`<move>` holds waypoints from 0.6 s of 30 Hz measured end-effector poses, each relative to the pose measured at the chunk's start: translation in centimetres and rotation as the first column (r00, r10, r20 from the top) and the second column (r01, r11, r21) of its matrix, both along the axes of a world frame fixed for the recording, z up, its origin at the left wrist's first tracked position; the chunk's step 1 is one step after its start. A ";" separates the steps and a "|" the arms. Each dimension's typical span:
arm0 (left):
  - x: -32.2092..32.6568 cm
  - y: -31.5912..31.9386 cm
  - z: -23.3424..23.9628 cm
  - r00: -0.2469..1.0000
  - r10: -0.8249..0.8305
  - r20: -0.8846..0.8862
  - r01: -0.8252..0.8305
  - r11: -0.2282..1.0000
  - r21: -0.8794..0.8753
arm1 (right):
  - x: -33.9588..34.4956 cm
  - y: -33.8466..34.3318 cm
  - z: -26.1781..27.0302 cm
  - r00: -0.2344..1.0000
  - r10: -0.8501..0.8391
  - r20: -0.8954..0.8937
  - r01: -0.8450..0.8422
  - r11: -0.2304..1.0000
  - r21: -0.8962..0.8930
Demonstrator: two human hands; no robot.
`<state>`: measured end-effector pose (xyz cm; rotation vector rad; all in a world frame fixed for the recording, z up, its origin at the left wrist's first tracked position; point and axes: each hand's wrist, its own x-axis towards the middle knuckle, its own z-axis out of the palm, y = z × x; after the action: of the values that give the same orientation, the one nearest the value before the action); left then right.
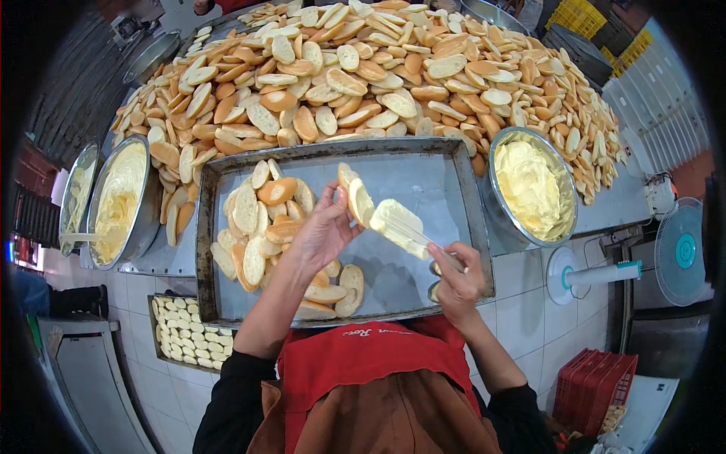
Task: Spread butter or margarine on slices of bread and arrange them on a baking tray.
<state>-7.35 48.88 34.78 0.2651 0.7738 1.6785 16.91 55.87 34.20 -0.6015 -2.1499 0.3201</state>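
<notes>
Between the fingers and thumb of my left hand (pixel 326 230) is a slice of bread (pixel 356 196), raised above a metal baking tray (pixel 334 148). Pale yellow cream covers part of its face. My right hand (pixel 460 278) grips the handle of a spatula (pixel 400 224), whose blade is thickly coated with the same cream and is close to or touching the slice's lower end. Several bread slices (pixel 247 207) lie heaped on the tray's left side. Partly hidden by my right hand, small coated pieces (pixel 435 290) sit at the tray's right edge.
A huge pile of bread slices (pixel 363 79) covers the table behind the tray. Metal bowls of cream stand left (pixel 120 198) and right (pixel 527 187). On the floor are a tray of coated slices (pixel 190 335), a fan (pixel 595 275) and a red crate (pixel 592 391).
</notes>
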 end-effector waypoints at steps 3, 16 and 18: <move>1.7 0.0 0.4 0.991 -0.086 0.101 0.087 0.996 -0.002 | -2.1 0.0 -2.4 0.996 -0.006 -0.093 0.008 0.999 0.031; 3.4 -0.5 -0.6 0.953 -0.301 0.033 0.303 0.952 -0.045 | -2.2 2.6 -0.6 0.969 -0.230 -0.087 0.201 0.944 -0.261; 3.3 0.4 -0.3 0.929 -0.368 -0.020 0.366 0.928 -0.075 | 0.1 2.1 -0.4 0.946 -0.292 -0.140 0.224 0.902 -0.370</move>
<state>-4.09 49.27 34.47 0.3664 0.7539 1.2930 17.04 57.94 33.85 -1.0077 -1.8100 0.5955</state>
